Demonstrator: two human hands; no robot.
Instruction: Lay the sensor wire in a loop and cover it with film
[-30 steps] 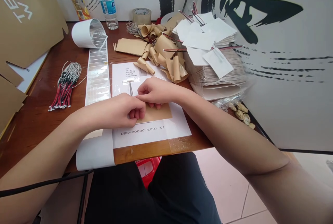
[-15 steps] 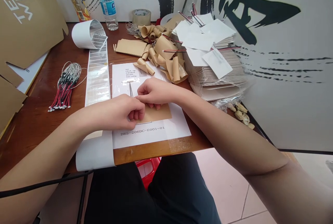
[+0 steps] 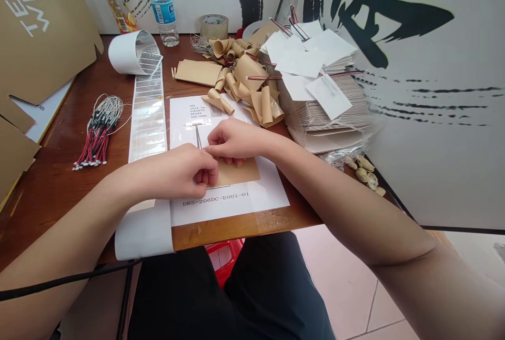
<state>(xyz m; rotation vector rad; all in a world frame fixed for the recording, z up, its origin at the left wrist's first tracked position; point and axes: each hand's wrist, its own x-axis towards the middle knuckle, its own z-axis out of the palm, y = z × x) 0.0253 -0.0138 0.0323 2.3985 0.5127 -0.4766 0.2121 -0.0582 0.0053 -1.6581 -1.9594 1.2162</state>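
My left hand (image 3: 177, 172) and my right hand (image 3: 232, 142) meet over a white printed sheet (image 3: 232, 208) on a wooden table. A kraft paper rectangle (image 3: 239, 172) lies on that sheet, with my right fingertips curled onto its upper edge. My left fingers pinch beside its left edge, around the lower end of a thin dark wire (image 3: 198, 137). The hands hide that wire's end and part of the kraft paper.
A strip of foil labels (image 3: 148, 113) runs left of the sheet. Red-and-black wire leads (image 3: 98, 135) lie further left, with kraft offcuts (image 3: 244, 82) ahead. A stack of kraft sheets (image 3: 323, 111) stands to the right, topped by white papers. A water bottle (image 3: 161, 6) stands at the back.
Both hands stay almost in place, with the left fingers shifting slightly. The whole view drifts a little.
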